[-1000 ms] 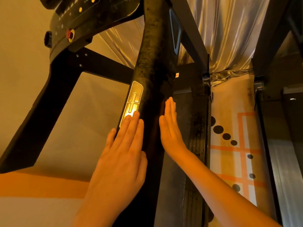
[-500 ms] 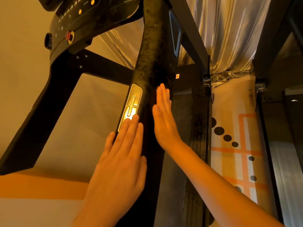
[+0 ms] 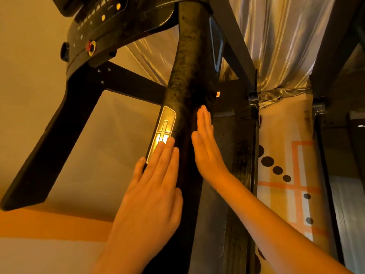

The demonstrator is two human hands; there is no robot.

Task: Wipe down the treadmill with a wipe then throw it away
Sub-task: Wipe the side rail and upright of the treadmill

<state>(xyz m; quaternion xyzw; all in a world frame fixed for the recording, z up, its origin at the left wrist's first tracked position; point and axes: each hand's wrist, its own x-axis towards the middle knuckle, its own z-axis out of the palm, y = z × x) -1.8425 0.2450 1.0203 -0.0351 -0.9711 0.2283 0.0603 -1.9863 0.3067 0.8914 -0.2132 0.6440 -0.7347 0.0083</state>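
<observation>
Treadmill rail (image 3: pixel 189 76), black, scuffed; silver curtain (image 3: pixel 276 46) and patterned floor (image 3: pixel 280 194) behind. Left hand (image 3: pixel 152 194) flat, fingers (image 3: pixel 164 155) straight, on sensor plate (image 3: pixel 167 119). Right hand (image 3: pixel 207 151) flat against the rail, fingers straight, higher than a second ago.

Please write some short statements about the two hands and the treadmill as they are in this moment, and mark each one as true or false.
1. The left hand and the right hand both lie with straight fingers on the black handrail. True.
2. The right hand grips a crumpled wipe. False: its fingers are straight, and no wipe shows in either hand.
3. The left hand's fingertips reach the lower part of the silver panel. True.
4. The red button sits to the right of the handrail. False: it sits on the console, to the left of the handrail.
</observation>
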